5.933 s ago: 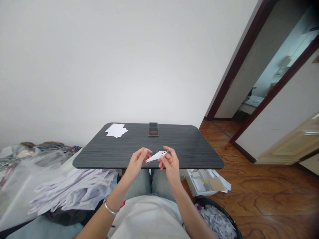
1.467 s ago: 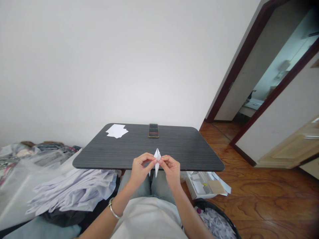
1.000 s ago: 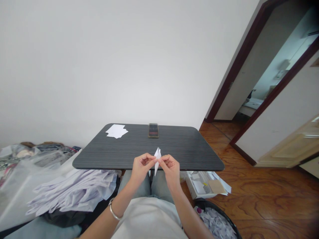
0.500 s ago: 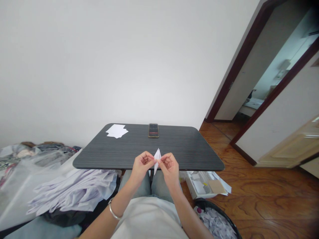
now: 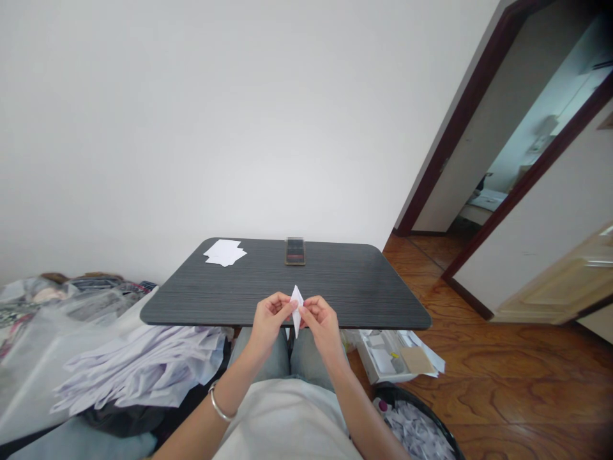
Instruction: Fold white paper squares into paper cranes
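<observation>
A small piece of folded white paper (image 5: pixel 297 295), long and diamond-shaped with a point at top and bottom, is held upright over the near edge of the dark table (image 5: pixel 335 275). My left hand (image 5: pixel 272 318) pinches its left side between thumb and fingers. On the opposite side, my right hand (image 5: pixel 322 321) grips it the same way, its thumb at the paper's middle. The fingertips cover part of the folds. Beyond the hands, a phone (image 5: pixel 295 251) lies near the table's back edge.
Several loose white sheets (image 5: pixel 225 252) lie at the table's back left. Below on the left is a heap of pale cloth (image 5: pixel 143 364). To the right of my legs stand an open box (image 5: pixel 383 358) and a black bin (image 5: pixel 421 428) full of paper pieces. A wall borders the table behind.
The folded paper has shifted slightly left and turned; its two separate upper tips now look like one broader point. My right hand has moved a little left with it.
</observation>
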`<state>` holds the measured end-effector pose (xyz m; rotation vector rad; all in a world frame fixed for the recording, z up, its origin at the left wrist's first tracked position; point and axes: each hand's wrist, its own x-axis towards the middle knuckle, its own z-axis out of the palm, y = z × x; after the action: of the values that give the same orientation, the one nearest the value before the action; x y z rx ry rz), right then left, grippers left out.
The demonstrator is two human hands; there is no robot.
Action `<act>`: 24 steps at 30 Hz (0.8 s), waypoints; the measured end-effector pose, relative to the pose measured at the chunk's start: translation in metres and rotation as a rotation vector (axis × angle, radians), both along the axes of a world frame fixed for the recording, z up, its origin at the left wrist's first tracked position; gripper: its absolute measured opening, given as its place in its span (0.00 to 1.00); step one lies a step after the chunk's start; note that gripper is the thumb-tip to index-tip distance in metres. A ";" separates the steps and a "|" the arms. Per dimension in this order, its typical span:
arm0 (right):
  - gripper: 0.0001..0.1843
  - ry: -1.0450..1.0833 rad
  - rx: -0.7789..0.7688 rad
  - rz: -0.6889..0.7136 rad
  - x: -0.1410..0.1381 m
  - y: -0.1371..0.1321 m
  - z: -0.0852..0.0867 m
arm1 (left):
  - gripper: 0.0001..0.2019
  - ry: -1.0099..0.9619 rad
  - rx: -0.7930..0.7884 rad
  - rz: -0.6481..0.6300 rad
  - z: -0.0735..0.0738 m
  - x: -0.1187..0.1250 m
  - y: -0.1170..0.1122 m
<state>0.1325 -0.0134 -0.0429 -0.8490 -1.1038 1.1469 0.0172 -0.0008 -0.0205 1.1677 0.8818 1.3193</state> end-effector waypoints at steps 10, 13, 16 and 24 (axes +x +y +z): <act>0.12 -0.090 0.015 0.017 0.000 -0.005 0.005 | 0.09 0.003 -0.027 -0.074 -0.005 0.001 0.001; 0.12 -0.108 0.008 0.021 0.000 -0.006 0.004 | 0.09 0.020 -0.007 -0.089 -0.005 -0.001 0.002; 0.13 -0.077 0.005 -0.005 0.001 -0.004 0.001 | 0.09 0.006 0.035 -0.048 -0.005 -0.003 0.004; 0.19 0.075 -0.140 0.062 0.004 0.001 -0.005 | 0.11 -0.157 0.040 -0.050 0.004 -0.008 0.003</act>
<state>0.1367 -0.0126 -0.0475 -0.8768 -1.0028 1.3095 0.0096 0.0020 -0.0166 1.0940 0.7113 1.3728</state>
